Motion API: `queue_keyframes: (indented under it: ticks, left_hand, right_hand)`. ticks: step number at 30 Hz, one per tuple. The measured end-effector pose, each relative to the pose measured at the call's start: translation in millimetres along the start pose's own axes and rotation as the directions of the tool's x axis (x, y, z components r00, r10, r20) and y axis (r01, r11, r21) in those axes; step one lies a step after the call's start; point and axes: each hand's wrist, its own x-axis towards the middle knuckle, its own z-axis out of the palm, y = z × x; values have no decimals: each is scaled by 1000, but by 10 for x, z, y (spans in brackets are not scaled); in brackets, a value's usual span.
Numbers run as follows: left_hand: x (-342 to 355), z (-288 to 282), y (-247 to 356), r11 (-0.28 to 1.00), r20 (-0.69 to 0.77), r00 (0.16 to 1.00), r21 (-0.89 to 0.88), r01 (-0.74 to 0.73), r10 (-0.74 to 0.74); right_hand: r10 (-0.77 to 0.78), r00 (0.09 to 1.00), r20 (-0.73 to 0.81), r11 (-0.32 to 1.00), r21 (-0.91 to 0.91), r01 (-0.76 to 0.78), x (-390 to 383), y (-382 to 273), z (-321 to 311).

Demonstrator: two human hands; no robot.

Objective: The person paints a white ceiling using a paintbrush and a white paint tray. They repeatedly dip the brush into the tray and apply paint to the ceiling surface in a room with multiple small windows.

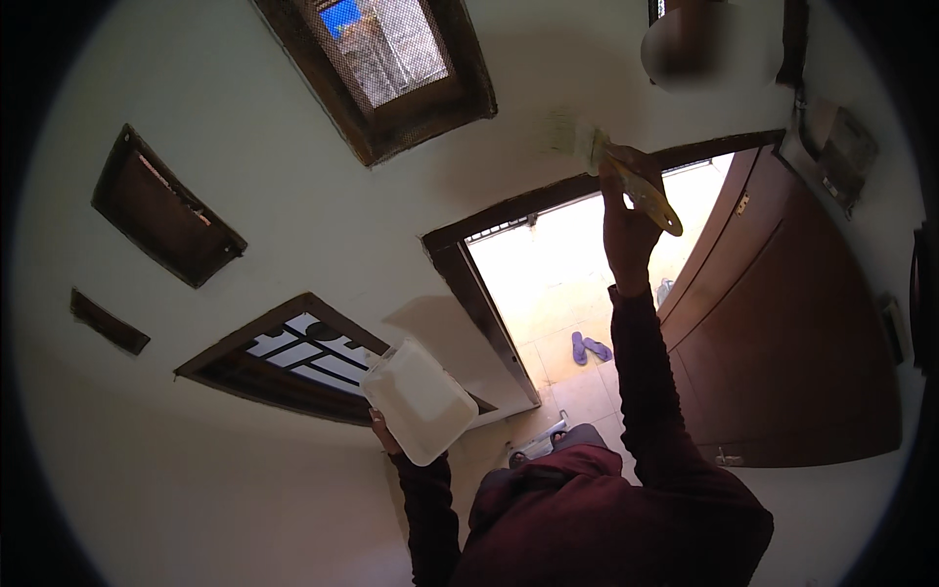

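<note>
Right hand (631, 235) pinches the yellow-handled flat paintbrush (659, 208), long axis slanting up-left, bristles at the off-white wall (548, 64) above the dark door frame (528, 201). Left hand (384, 432), lower left, grips the white rectangular tub (421, 401) (contents unclear), well apart from the bristles.

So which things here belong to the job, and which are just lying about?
In use:
paintbrush, in the right hand
white rectangular tub, in the left hand
streaked wall patch, beside the bristles

Just there:
purple flip-flops, on the tiled floor
open brown door
</note>
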Motion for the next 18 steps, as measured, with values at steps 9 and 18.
queue_keyframes:
  ticks: [9, 18]
  left_hand:
    - [65, -352, -68, 993, -38, 999, 119, 20, -16]
    - [18, -245, -146, 613, 67, 974, -768, 188, -215]
  right_hand:
    - [-167, 972, 166, 978, -97, 185, -446, -432, 392]
    - [455, 732, 507, 575, 460, -677, -737, -756, 60]
